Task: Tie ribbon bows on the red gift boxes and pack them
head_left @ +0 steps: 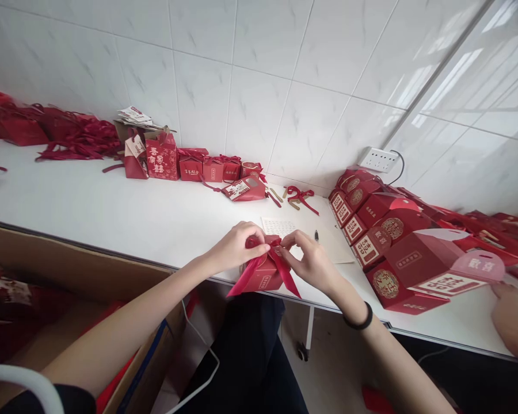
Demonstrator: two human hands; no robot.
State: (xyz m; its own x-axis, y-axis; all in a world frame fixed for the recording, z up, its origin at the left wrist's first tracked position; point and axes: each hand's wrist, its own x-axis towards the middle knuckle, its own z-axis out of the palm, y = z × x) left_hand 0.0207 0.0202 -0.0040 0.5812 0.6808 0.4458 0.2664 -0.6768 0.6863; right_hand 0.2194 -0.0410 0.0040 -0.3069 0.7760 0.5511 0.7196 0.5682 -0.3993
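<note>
A small red gift box [264,280] stands at the table's front edge, directly in front of me. A red ribbon [287,279] is tied on its top, with two long tails hanging down the front. My left hand [242,246] pinches the ribbon's bow from the left, thumb and forefinger together. On the other side, my right hand [308,259] has its fingertips closed on the bow's right part. The knot is partly hidden by my fingers. Behind the box lies a printed sheet of paper [278,226], partly covered by my hands, and a black pen [316,235].
Stacked red boxes [366,230] fill the right, where another person's hand [515,316] touches one. Finished-looking boxes [192,165] line the wall, near loose ribbons [84,138]. A power strip [377,159] sits against the wall. An open cardboard carton [90,250] stands below left.
</note>
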